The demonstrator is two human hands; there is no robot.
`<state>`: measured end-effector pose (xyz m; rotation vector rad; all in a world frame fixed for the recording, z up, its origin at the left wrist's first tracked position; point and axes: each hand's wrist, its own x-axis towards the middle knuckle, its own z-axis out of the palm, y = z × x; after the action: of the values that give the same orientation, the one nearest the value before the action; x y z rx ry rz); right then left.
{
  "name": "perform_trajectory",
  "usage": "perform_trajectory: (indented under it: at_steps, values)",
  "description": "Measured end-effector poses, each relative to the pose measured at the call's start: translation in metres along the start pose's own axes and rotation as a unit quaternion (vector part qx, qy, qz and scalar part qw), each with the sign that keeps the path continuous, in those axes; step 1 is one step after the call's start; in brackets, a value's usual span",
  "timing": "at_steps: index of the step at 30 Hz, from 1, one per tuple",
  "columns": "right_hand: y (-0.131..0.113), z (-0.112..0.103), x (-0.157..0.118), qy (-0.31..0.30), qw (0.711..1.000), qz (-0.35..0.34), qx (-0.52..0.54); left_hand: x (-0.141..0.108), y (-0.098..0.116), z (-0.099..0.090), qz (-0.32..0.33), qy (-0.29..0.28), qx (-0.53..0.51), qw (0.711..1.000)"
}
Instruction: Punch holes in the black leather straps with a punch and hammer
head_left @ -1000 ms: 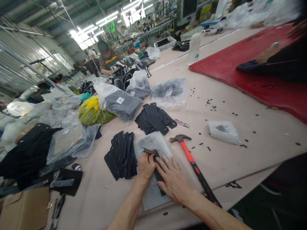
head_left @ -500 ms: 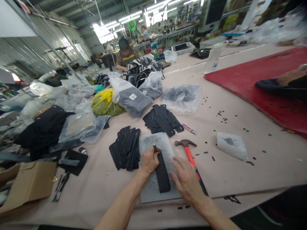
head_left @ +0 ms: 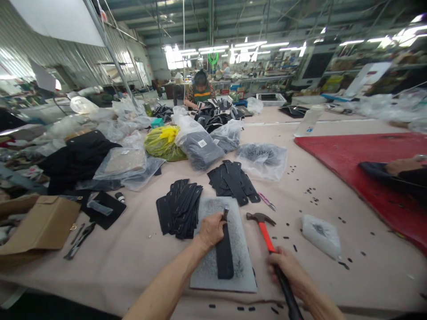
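On the grey board, set lengthwise: a dark strip, with a metal tool at its far end. All around, a pinkish surface with stacked dark pieces, plastic bags and a red panel. Beyond, a workshop under strip lights, with a person behind a dark heap. Pinching the tool in the left hand, forearm slanted; gripping the hammer handle in the closed right hand (slightly blurred), beside the board.
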<state>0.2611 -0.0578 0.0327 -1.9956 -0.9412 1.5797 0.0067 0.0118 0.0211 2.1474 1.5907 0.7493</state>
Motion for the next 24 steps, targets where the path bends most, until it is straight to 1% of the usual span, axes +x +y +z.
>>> perform_trajectory:
  at_steps: [1, 2, 3, 4, 6, 7, 8, 9, 10, 11, 12, 13, 14, 16, 18, 20, 21, 22, 24]
  values:
    - [-0.004, -0.002, 0.0, -0.044, 0.995, 0.03, 0.085, 0.0, 0.0, 0.0, -0.001, 0.001, -0.003, 1.0]
    - [-0.007, -0.003, -0.001, -0.077, 0.986, 0.05, 0.139, 0.0, 0.0, -0.001, -0.003, 0.001, -0.006, 1.0]
    - [-0.01, -0.004, -0.002, -0.096, 0.98, 0.062, 0.165, 0.0, 0.0, -0.001, -0.004, 0.0, -0.009, 1.0]
    - [-0.015, -0.004, -0.004, -0.095, 0.979, 0.066, 0.168, 0.0, 0.0, -0.001, -0.005, -0.001, -0.012, 1.0]
    - [-0.028, -0.003, -0.013, -0.063, 0.984, 0.049, 0.158, 0.0, -0.001, -0.001, -0.004, -0.004, -0.016, 1.0]
    - [-0.038, -0.003, -0.02, -0.044, 0.988, 0.021, 0.149, 0.0, -0.001, 0.0, -0.003, -0.005, -0.018, 1.0]
    - [-0.051, -0.003, -0.029, -0.019, 0.991, -0.025, 0.132, 0.0, -0.001, 0.0, -0.003, -0.006, -0.019, 1.0]
    - [-0.064, -0.005, -0.039, 0.009, 0.991, -0.087, 0.104, 0.0, -0.002, 0.0, -0.005, -0.005, -0.02, 1.0]
    - [-0.079, -0.008, -0.05, 0.04, 0.984, -0.158, 0.066, 0.0, -0.002, 0.001, -0.008, -0.004, -0.02, 1.0]
    - [-0.093, -0.011, -0.06, 0.076, 0.97, -0.229, 0.016, 0.0, -0.002, 0.001, -0.011, -0.004, -0.019, 1.0]
    - [-0.105, -0.014, -0.069, 0.116, 0.948, -0.295, -0.042, 0.0, -0.002, 0.001, -0.013, -0.005, -0.018, 1.0]
    - [-0.114, -0.017, -0.077, 0.159, 0.916, -0.353, -0.101, 0.0, -0.003, 0.001, -0.014, -0.006, -0.018, 1.0]
    - [-0.121, -0.019, -0.083, 0.189, 0.882, -0.401, -0.161, 0.0, -0.003, 0.0, -0.015, -0.009, -0.018, 1.0]
    - [-0.126, -0.02, -0.087, 0.21, 0.817, -0.459, -0.278, 0.0, -0.002, 0.0, -0.012, -0.011, -0.02, 1.0]
    - [-0.126, -0.02, -0.088, 0.184, 0.774, -0.475, -0.375, 0.0, -0.002, -0.001, -0.009, -0.011, -0.022, 1.0]
    - [-0.131, -0.022, -0.089, 0.17, 0.748, -0.478, -0.428, 0.0, -0.002, 0.0, -0.006, -0.007, -0.023, 1.0]
    - [-0.135, -0.024, -0.092, 0.18, 0.741, -0.484, -0.429, 0.0, -0.002, 0.0, -0.005, -0.006, -0.022, 1.0]
    - [-0.141, -0.025, -0.096, 0.198, 0.738, -0.495, -0.413, 0.0, -0.002, 0.0, -0.005, -0.005, -0.021, 1.0]
    - [-0.149, -0.026, -0.103, 0.258, 0.74, -0.519, -0.341, 0.0, -0.002, 0.001, -0.006, -0.005, -0.016, 1.0]
